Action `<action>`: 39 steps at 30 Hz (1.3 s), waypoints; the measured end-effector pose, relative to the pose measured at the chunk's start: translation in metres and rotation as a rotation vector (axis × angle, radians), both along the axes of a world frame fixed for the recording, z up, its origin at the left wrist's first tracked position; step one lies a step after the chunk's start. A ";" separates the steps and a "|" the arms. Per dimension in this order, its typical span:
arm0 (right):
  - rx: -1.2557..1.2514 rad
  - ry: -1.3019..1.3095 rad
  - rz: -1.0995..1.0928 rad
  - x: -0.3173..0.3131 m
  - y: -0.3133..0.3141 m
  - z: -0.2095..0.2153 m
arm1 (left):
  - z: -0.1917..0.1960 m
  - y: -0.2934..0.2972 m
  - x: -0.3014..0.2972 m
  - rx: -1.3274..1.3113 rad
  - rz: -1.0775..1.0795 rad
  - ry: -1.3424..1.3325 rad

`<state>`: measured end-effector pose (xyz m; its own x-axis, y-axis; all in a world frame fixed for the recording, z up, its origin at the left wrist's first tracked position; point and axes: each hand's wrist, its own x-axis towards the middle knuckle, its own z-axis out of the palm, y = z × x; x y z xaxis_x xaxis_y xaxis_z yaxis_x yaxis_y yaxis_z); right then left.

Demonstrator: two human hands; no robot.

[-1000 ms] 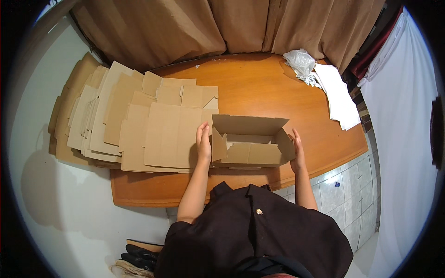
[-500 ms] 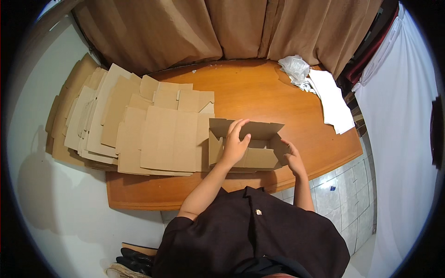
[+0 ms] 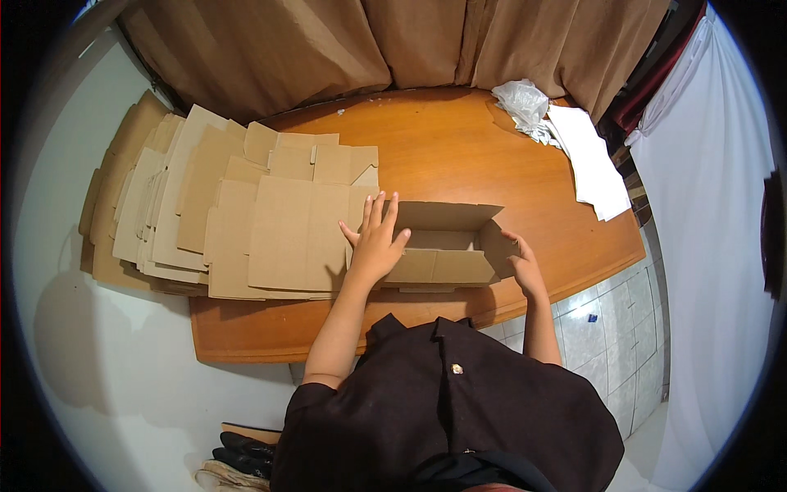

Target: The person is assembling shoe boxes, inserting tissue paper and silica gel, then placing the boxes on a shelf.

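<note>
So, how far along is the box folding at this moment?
One cardboard box stands formed on the table, top flaps open. The left hand lies flat on its left end; the right hand holds its right end. A stack of flat blanks remains unfolded.

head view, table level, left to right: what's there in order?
Stack of flat cardboard sheets → left hand → open cardboard box → right hand → white paper sheets.

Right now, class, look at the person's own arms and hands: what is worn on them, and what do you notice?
Both forearms are bare. The left hand and right hand wear no gloves, and no rings or watch can be seen. A black top with short sleeves ends above the elbows.
</note>
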<state>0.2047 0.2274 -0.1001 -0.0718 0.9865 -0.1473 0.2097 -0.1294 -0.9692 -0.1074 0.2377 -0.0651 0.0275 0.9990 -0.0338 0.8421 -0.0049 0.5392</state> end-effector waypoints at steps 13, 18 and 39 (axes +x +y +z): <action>-0.139 0.496 -0.110 -0.007 -0.004 0.002 | 0.006 -0.054 -0.021 -0.148 -0.350 0.262; -0.243 0.327 -0.154 -0.017 0.002 -0.006 | -0.014 -0.063 -0.016 -0.248 -0.382 0.183; 0.228 -0.390 -0.157 -0.030 -0.004 -0.009 | -0.031 -0.047 -0.059 0.375 0.341 -0.682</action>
<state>0.1746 0.2236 -0.1087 0.0985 0.9912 0.0881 0.5585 0.0182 -0.8293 -0.1665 0.1910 -0.0958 -0.3829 0.8982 0.2161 0.3215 -0.0897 0.9427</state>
